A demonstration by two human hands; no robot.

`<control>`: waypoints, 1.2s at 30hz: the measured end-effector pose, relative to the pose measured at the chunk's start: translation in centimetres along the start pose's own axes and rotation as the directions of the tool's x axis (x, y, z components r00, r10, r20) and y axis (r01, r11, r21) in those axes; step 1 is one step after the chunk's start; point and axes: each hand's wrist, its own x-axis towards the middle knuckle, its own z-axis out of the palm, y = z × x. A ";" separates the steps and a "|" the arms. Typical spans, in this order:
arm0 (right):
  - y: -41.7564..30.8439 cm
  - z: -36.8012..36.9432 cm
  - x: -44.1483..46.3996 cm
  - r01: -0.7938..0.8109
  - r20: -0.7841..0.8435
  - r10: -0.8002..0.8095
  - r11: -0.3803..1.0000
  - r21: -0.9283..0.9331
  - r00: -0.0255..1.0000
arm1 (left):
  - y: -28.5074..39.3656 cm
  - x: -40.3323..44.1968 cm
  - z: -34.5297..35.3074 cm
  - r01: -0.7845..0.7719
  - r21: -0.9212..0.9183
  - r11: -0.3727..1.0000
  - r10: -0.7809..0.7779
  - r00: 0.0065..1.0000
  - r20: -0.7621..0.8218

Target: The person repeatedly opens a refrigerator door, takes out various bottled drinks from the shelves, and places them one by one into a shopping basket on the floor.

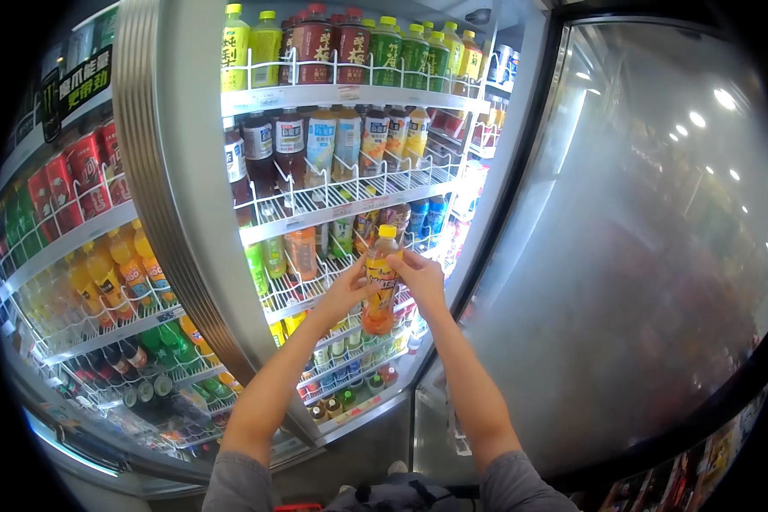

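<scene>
A bottle with a yellow cap, a yellow label and an orange-red drink [378, 294] is upright in front of the open cooler's shelves. My left hand [346, 288] holds it from the left side, fingers against the label. On the right side, my right hand [420, 275] has its fingers on the bottle's upper part, below the cap. Just behind the bottle is a wire shelf [324, 277] with an orange-labelled bottle [300, 253] and green bottles.
The fogged glass door [623, 256] stands open at the right. Wire shelves with white front rails [350, 211] hold rows of bottles above and below my hands. A metal pillar [179, 188] separates them from another cooler section with red cans [62, 196] at the left.
</scene>
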 end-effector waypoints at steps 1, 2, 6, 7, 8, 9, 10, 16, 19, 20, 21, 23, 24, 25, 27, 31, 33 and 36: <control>-0.2 0.2 -0.4 0.004 0.008 -0.004 1.000 -0.002 1.000 | 0.4 -0.9 0.3 0.016 -0.004 1.000 -0.016 1.000 -0.012; -0.3 0.4 -0.8 -0.008 0.019 0.008 1.000 0.016 1.000 | 0.6 -1.6 0.4 0.034 -0.008 0.999 -0.035 0.999 -0.025; -0.8 1.0 -2.6 -0.072 0.039 0.073 0.997 -0.020 0.997 | 0.1 -4.0 1.1 -0.006 -0.031 1.000 0.004 0.999 -0.040; -1.2 1.0 -3.3 -0.073 0.065 0.074 0.997 -0.013 0.995 | 0.1 -4.5 1.4 -0.005 -0.033 0.999 0.003 0.998 -0.061; -1.4 1.0 -3.8 -0.077 0.092 0.077 0.997 -0.003 0.993 | 0.2 -5.0 1.6 -0.021 -0.023 1.000 0.019 0.996 -0.089; -1.3 1.0 -4.1 -0.092 0.101 0.092 0.996 -0.011 0.991 | 0.1 -5.5 1.9 -0.035 -0.013 0.999 0.033 0.992 -0.118; -1.3 1.0 -4.4 -0.100 0.126 0.100 0.995 -0.012 0.987 | 0.0 -6.1 2.3 -0.048 0.000 0.999 0.047 0.988 -0.149; -2.0 1.2 -5.9 -0.006 0.357 -0.036 0.993 0.118 0.933 | 1.4 -8.9 4.7 -0.017 -0.009 1.000 0.013 0.937 -0.348; -2.9 0.5 -8.1 -0.023 0.525 -0.094 0.977 0.213 0.846 | 2.6 -11.5 6.4 -0.116 -0.058 0.992 0.082 0.907 -0.413; -3.0 -0.1 -8.8 0.008 0.556 -0.113 0.982 0.188 0.824 | 2.5 -12.2 6.7 -0.113 -0.052 0.992 0.081 0.902 -0.424; -3.4 -1.0 -9.5 -0.073 0.621 -0.066 0.978 0.197 0.781 | 2.2 -13.2 7.1 -0.072 0.038 0.997 0.081 0.887 -0.454; -2.5 -2.0 -10.3 -0.110 0.671 -0.055 0.973 0.202 0.739 | 0.9 -14.5 7.8 0.021 0.173 0.985 0.071 0.859 -0.507; -2.2 -2.3 -10.8 -0.144 0.715 -0.049 0.968 0.206 0.698 | 1.0 -15.1 8.7 0.029 0.170 0.985 0.065 0.851 -0.521; -2.2 -2.5 -11.7 -0.150 0.718 -0.051 0.965 0.214 0.694 | 1.1 -15.9 9.6 0.019 0.130 0.991 0.056 0.834 -0.549; -1.0 -2.1 -13.3 -0.152 0.736 -0.074 0.960 0.236 0.673 | 1.6 -17.6 11.3 0.018 0.049 0.999 0.015 0.795 -0.607; 0.2 -1.4 -16.4 -0.169 0.776 -0.092 0.954 0.249 0.624 | 1.9 -21.1 13.7 -0.068 -0.096 0.993 -0.016 0.731 -0.683; 1.4 -0.6 -18.0 -0.247 0.805 -0.054 0.938 0.244 0.591 | 1.9 -23.0 14.2 -0.043 -0.065 0.997 -0.015 0.713 -0.701; 2.2 0.3 -20.5 -0.363 0.816 0.012 0.899 0.244 0.578 | 2.2 -25.5 15.1 -0.029 -0.028 0.999 0.000 0.686 -0.728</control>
